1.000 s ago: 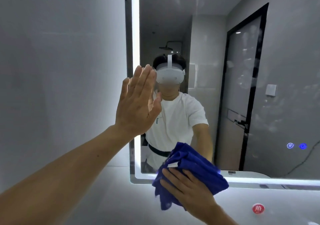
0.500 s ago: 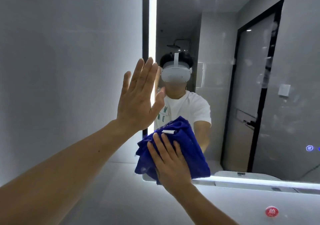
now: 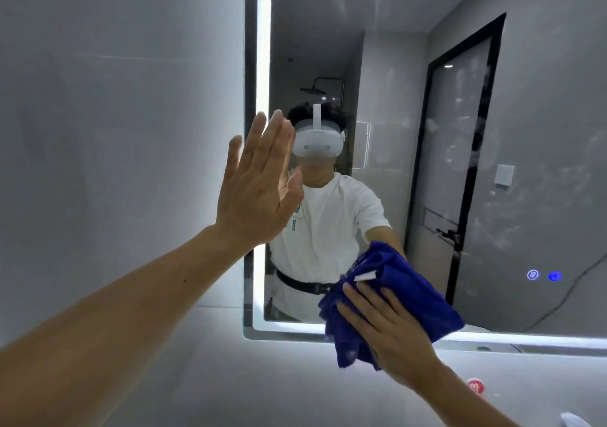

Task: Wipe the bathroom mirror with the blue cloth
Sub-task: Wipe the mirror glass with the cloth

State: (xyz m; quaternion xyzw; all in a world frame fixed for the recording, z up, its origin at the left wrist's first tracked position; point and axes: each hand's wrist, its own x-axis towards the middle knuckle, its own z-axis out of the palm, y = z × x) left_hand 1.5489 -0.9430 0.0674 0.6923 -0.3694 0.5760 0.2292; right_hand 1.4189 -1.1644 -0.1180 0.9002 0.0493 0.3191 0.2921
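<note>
Blue cloth (image 3: 394,298), bunched and folded, sits at the lower edge of the mirror (image 3: 377,48), overlapping the lit strip (image 3: 262,48) along the bottom and the wall just below it. Right hand (image 3: 384,331) lies flat over it, fingers straight and spread, pressing it to the glass rather than gripping; likely chosen so the whole palm drives the fabric. White tag shows near the fingertips. Left hand (image 3: 259,183) is flat with fingers together, palm against the mirror's left edge beside the vertical light strip, holding nothing; judged a brace for balance while leaning in. Smudges and handprints remain visible on the right part of the glass, over the reflected door (image 3: 460,163), so wiping looks far from complete. Two blue touch icons (image 3: 543,275) glow at lower right.
</note>
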